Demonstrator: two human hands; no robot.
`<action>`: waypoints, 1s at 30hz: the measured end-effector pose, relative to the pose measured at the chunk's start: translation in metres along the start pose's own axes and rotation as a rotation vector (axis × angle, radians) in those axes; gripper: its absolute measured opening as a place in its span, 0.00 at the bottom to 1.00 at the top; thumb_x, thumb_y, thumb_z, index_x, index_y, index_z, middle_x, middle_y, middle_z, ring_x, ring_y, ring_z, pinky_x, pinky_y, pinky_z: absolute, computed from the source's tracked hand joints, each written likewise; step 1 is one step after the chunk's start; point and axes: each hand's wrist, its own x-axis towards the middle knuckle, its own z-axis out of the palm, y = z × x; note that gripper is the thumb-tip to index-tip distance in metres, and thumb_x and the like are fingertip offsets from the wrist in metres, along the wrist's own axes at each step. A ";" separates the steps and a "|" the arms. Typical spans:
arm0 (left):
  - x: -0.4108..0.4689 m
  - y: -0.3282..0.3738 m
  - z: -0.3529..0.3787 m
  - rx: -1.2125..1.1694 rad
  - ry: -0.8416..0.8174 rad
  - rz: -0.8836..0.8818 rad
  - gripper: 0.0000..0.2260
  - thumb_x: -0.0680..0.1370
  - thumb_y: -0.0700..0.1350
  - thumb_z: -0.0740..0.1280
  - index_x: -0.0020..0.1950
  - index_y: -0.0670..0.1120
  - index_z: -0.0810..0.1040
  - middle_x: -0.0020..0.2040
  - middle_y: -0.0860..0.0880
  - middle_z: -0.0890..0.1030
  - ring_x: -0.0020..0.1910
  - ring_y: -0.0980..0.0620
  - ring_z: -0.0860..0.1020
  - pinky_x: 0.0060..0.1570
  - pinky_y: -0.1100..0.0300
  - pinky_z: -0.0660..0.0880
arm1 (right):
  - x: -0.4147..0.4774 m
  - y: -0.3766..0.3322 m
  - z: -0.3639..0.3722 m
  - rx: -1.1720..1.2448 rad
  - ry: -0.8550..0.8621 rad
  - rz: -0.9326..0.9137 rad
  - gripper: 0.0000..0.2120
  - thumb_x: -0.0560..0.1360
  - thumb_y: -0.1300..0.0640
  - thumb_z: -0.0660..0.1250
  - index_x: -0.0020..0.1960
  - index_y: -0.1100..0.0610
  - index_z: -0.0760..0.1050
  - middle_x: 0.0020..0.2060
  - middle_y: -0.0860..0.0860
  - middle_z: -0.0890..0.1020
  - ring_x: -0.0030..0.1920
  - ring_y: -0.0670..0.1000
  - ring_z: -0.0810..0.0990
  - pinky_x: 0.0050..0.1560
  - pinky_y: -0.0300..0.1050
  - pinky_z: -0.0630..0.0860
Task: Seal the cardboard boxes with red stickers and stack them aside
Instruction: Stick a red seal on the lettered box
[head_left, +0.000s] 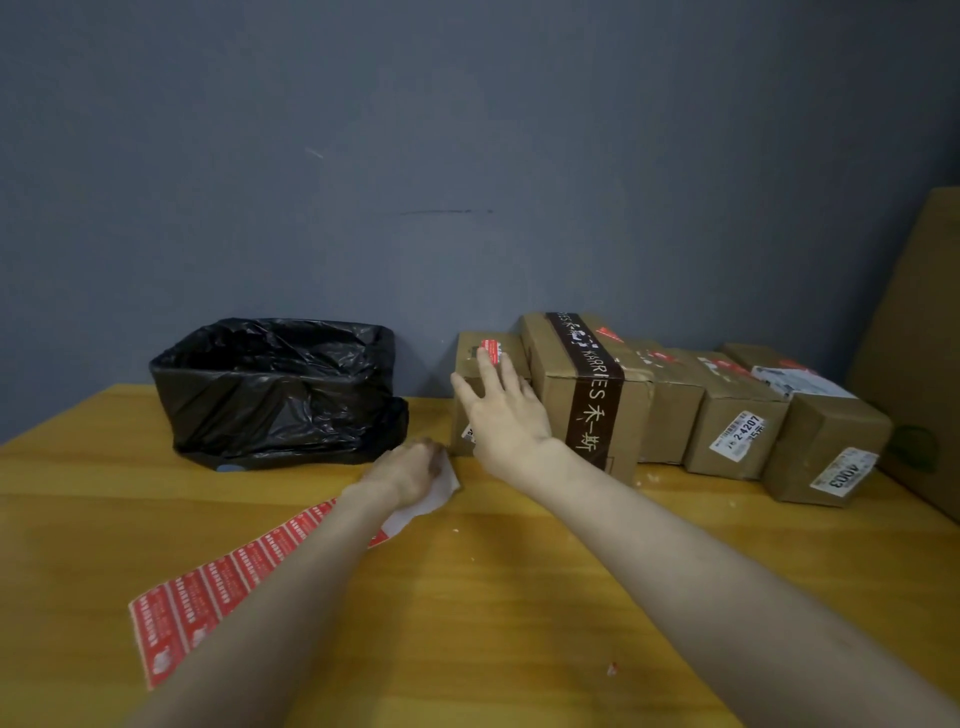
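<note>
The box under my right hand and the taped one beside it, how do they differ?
The small box is lower than the taped box. A dark printed band wraps the taped box, not the small box. Both are brown cardboard.

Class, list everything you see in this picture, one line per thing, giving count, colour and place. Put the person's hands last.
cardboard boxes: at least five, brown, in a row along the wall, back right
red stickers: several, red, on box tops
sticker strip: one, red with a white end, flat on the table, front left
bin bag: one, black, back left by the wall
cardboard sheet: one, brown, upright at the right edge
table: one, yellow wood
wall: one, blue-grey, behind
left hand: on the strip's white end, grip blurred
right hand: straight fingers pressing the leftmost box at its sticker
</note>
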 end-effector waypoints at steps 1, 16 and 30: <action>-0.002 -0.002 -0.001 0.036 -0.014 -0.016 0.15 0.81 0.40 0.54 0.67 0.43 0.70 0.65 0.43 0.73 0.64 0.43 0.71 0.62 0.50 0.69 | 0.000 0.000 0.001 -0.005 -0.005 -0.002 0.37 0.76 0.60 0.64 0.77 0.54 0.44 0.75 0.59 0.39 0.75 0.61 0.39 0.74 0.53 0.48; -0.049 0.002 -0.021 0.178 0.218 -0.091 0.15 0.76 0.32 0.58 0.62 0.41 0.70 0.61 0.43 0.70 0.60 0.43 0.71 0.50 0.55 0.70 | -0.013 0.004 -0.014 0.291 -0.101 0.025 0.36 0.75 0.69 0.57 0.77 0.55 0.43 0.76 0.54 0.39 0.76 0.54 0.39 0.71 0.54 0.61; -0.065 0.097 -0.033 -0.483 0.348 0.191 0.22 0.80 0.36 0.56 0.75 0.44 0.60 0.73 0.45 0.65 0.73 0.47 0.62 0.67 0.59 0.61 | -0.080 0.089 -0.036 0.669 0.604 0.304 0.23 0.75 0.67 0.60 0.69 0.58 0.65 0.74 0.54 0.58 0.74 0.53 0.57 0.71 0.45 0.55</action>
